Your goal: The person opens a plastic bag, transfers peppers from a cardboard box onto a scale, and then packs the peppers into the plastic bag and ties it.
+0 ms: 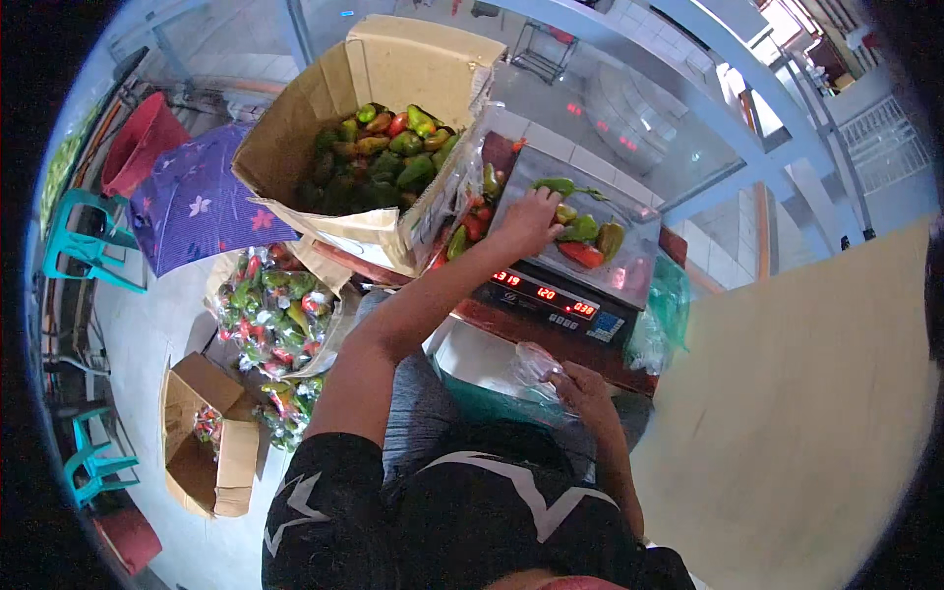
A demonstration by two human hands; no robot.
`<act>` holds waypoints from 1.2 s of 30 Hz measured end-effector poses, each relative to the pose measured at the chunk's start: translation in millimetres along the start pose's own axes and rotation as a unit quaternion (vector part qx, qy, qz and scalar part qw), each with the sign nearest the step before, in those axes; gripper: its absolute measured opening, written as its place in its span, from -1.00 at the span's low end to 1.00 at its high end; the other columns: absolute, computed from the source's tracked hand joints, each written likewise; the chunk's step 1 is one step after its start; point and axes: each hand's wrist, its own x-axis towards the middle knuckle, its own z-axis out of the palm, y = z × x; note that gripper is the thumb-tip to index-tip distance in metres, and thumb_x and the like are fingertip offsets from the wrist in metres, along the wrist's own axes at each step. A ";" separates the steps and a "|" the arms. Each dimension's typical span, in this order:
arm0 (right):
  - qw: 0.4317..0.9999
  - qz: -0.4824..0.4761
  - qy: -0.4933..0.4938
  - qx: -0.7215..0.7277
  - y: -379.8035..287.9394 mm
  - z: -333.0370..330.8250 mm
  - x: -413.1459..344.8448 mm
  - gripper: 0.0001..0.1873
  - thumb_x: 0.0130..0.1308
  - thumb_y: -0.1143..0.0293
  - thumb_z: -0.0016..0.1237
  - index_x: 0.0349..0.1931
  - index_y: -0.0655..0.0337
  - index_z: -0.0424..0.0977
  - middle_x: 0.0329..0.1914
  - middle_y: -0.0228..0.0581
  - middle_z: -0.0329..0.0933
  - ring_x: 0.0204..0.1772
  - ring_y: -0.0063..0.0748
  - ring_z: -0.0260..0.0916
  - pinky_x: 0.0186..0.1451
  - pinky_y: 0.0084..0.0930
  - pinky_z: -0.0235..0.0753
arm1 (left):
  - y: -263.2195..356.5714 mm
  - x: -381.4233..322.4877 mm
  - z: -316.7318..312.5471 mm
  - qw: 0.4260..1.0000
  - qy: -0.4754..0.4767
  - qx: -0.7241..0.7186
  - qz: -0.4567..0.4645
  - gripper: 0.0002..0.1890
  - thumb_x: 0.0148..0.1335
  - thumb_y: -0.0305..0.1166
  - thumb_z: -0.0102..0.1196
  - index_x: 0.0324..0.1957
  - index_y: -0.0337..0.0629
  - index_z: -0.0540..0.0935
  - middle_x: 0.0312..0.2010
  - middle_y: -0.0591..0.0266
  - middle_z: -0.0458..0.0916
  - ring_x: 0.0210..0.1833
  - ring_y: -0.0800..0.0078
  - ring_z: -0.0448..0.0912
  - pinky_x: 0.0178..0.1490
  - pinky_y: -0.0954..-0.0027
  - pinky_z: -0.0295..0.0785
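Observation:
My left hand (532,221) reaches over the metal pan of a digital scale (627,273), its fingers on a green bell pepper (554,186). Whether they grip it, I cannot tell. Beside the fingers lie several more peppers, among them a red pepper (581,254) and a dark green pepper (610,240). The scale's red display (546,293) is lit. Nearer my body, my right hand (582,391) pinches a clear plastic bag (536,363) over my lap. A large open cardboard box (295,125) stands beyond my left forearm, holding many green, red and yellowish peppers (405,144).
More loose peppers (476,217) lie between box and scale. Bagged peppers (273,310) fill a container at my left, near a smaller cardboard box (236,464) and a purple umbrella (214,199). Green plastic bags (667,302) hang by the scale's right side. A tan board (789,398) stands right.

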 end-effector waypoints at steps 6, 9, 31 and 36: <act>0.998 0.038 -0.010 0.057 5.6 3.9 -1.4 -0.71 0.18 0.21 -0.16 -0.29 0.25 0.47 -0.65 -0.38 0.26 -0.56 -0.57 0.18 -0.49 -0.60 0.19 | 9.9 -1.1 -21.9 0.996 0.016 -0.084 -0.038 -0.57 0.02 -0.23 0.06 -0.14 -0.30 0.31 -0.26 -0.06 0.39 -0.20 0.04 0.42 -0.14 0.18 0.33; 0.999 0.002 0.006 0.043 13.5 5.6 -3.0 -0.72 0.19 0.21 -0.17 -0.32 0.24 0.48 -0.68 -0.38 0.22 -0.57 -0.58 0.16 -0.50 -0.59 0.18 | 43.0 -11.5 -90.0 0.988 0.086 -0.117 0.052 -0.55 0.04 -0.23 0.07 -0.07 -0.29 0.34 -0.21 -0.01 0.41 -0.19 0.15 0.44 -0.12 0.28 0.34; 0.998 0.003 -0.010 0.055 13.3 14.7 4.3 -0.71 0.21 0.20 -0.23 -0.33 0.22 0.47 -0.65 -0.45 0.17 -0.60 -0.66 0.11 -0.54 -0.67 0.13 | -249.0 -6.7 -207.0 0.899 0.170 0.318 -0.247 -0.51 0.04 -0.13 0.01 -0.03 -0.18 0.33 -0.12 -0.11 0.37 -0.15 -0.04 0.45 -0.22 0.10 0.42; 0.998 -0.015 -0.021 0.058 11.5 13.3 6.2 -0.68 0.19 0.15 -0.20 -0.34 0.23 0.48 -0.65 -0.46 0.18 -0.59 -0.65 0.13 -0.53 -0.68 0.14 | -243.6 -1.3 -199.3 0.902 0.220 0.322 -0.187 -0.55 0.00 -0.24 0.04 -0.04 -0.15 0.34 -0.09 -0.06 0.32 -0.14 0.02 0.43 -0.18 0.13 0.40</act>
